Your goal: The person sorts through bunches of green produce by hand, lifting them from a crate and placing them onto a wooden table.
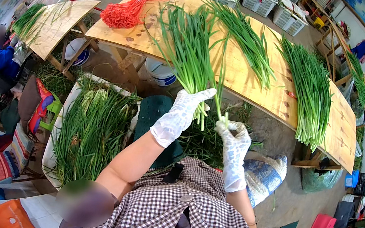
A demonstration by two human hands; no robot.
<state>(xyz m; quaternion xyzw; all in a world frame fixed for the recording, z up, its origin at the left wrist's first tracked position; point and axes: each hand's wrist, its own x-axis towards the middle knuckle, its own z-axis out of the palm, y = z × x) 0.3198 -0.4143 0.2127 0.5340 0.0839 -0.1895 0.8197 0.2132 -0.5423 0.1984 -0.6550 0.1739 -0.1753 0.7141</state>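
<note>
My left hand (pixel 185 105), in a patterned white glove, grips a thick bunch of garlic chives (pixel 193 53) near its pale stem ends. The leaves fan out over the near edge of a wooden table (pixel 116 38). Pinched between the thumb and fingers of my right hand (pixel 235 138), gloved the same way, are a few chive stems (pixel 218 96) beside the bunch. A smaller pile of chives (pixel 249 46) lies on the table behind, and a larger pile (pixel 307 93) rests farther right with its stems towards me.
Red ties (pixel 130 10) lie heaped at the table's left. On my left a white tub (pixel 51 151) holds many loose chives (pixel 94 132). Buckets (pixel 160 71) stand beneath the table, and a woven sack (pixel 262 173) sits to my right. Other people (pixel 0 55) sit at both sides.
</note>
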